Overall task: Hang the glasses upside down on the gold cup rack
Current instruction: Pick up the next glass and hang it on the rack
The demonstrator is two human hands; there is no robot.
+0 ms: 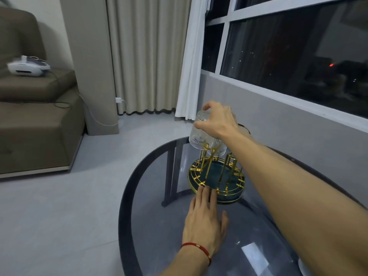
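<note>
The gold cup rack, a round wire tray with a dark teal base and upright gold prongs, stands on a dark glass table. My right hand grips a clear patterned glass by its base, mouth down, over a gold prong at the rack's far left. Another clear glass hangs upside down just behind it, partly hidden by my wrist. My left hand lies flat on the table with fingertips touching the rack's near rim.
The oval glass table ends close to a grey wall under a dark window. Curtains hang at the back. A brown sofa with a white appliance and its cable stands at the left.
</note>
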